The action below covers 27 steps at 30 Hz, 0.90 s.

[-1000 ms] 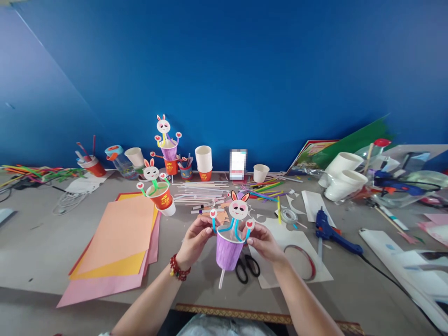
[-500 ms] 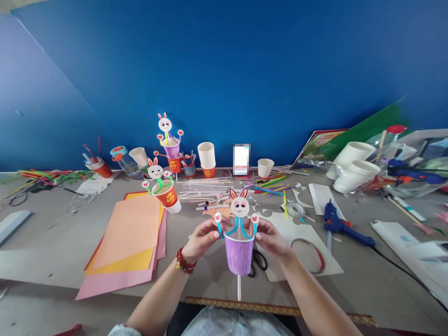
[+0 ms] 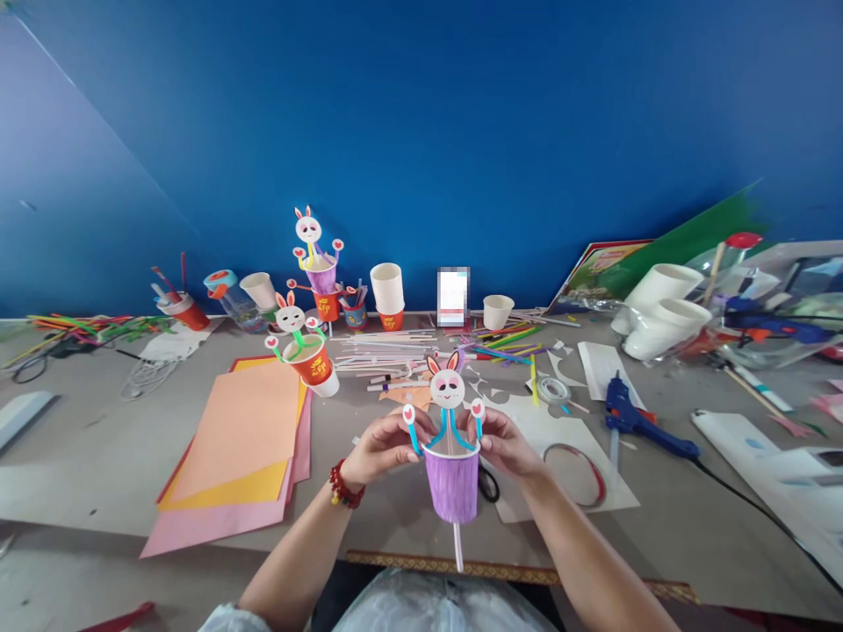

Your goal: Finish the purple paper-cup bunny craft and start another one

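Note:
Between my two hands is a purple paper cup point(image 3: 453, 487) with a white rim, held above the table's front edge. A round white rabbit face point(image 3: 447, 388) on blue pipe cleaners rises from its mouth, and a pale straw point(image 3: 459, 549) sticks out below. Two heart-marked paws stand at the cup's sides. My left hand point(image 3: 385, 443) pinches the left side near the rim, a red bead bracelet on its wrist. My right hand point(image 3: 507, 443) grips the right side. Black scissors point(image 3: 488, 483) lie partly hidden behind the cup.
Coloured paper sheets point(image 3: 230, 430) lie at left. Behind them stand a red rabbit cup point(image 3: 314, 367) and a purple rabbit cup point(image 3: 322, 278). A blue glue gun point(image 3: 642, 421) with a cord, a tape roll point(image 3: 551, 390) and white paper point(image 3: 559, 439) are at right. Bagged white cups point(image 3: 672, 320) stand farther back.
The purple cup has tilted slightly, its straw's lower end swinging right and the rabbit face shifting a little left. Both hands keep their hold. The view has shifted slightly.

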Motion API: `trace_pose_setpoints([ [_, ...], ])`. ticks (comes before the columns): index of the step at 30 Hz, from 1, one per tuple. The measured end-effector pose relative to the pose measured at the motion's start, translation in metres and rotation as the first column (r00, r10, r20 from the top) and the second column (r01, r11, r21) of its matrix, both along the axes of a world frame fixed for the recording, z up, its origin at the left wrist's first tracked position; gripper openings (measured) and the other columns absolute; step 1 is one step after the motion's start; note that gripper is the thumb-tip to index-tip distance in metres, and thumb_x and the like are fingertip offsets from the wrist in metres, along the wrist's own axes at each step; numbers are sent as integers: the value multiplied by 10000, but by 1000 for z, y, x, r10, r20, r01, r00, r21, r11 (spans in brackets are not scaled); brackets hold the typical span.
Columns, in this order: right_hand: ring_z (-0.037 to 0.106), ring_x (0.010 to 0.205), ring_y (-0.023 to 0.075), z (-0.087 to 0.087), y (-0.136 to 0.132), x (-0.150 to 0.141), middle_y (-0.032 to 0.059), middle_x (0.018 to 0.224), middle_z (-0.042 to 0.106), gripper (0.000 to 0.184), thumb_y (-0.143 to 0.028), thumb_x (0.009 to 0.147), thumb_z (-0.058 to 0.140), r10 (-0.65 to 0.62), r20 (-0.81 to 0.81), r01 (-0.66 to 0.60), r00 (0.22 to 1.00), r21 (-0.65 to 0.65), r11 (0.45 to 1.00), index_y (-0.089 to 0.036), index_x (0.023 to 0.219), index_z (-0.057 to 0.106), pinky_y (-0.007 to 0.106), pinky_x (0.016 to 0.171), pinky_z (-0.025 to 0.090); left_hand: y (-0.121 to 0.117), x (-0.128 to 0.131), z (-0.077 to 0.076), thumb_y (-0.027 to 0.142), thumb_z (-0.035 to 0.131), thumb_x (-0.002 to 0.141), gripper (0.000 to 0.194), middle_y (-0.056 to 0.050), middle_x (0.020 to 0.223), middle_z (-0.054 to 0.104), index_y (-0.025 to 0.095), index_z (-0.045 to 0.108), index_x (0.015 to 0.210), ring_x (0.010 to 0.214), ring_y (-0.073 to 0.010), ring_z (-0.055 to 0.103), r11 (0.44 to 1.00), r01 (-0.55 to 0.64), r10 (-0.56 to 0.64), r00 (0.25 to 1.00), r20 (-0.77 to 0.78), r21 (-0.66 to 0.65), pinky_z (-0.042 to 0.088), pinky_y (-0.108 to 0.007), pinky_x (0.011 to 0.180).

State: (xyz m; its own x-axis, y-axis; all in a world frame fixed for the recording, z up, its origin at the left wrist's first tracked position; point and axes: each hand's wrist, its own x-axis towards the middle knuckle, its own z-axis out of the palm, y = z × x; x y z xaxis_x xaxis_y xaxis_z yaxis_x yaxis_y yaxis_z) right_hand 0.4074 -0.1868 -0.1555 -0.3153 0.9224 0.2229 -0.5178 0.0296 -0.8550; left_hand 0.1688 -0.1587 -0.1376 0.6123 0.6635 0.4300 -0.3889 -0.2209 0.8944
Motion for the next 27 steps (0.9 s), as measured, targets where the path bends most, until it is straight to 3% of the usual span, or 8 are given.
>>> trace_pose_setpoints([
  [12,530,663,136,6,-2,-2,1,721,577,268,-404,753,830,22,14,-23,1000,40,999,-177,709,696,265,641,440,-3,3,8,261,749,820,173,-93,968,585,155,711,952,902,-204,565,999,-12,12,1000,12,-50,476,-331,816],
  [19,556,699,143,2,0,2,12,767,614,249,-404,750,833,20,51,-23,999,57,998,-181,765,723,258,656,446,-6,8,2,349,722,850,228,-73,958,615,197,666,1011,888,-189,584,984,-62,76,994,75,-169,478,-305,784],
  [27,574,698,139,4,0,5,10,784,624,234,-393,753,835,16,89,-21,996,59,998,-187,800,735,248,641,472,-6,5,-3,279,724,848,146,-96,994,651,170,697,942,928,-212,597,967,-83,97,994,47,-242,476,-328,817],
])
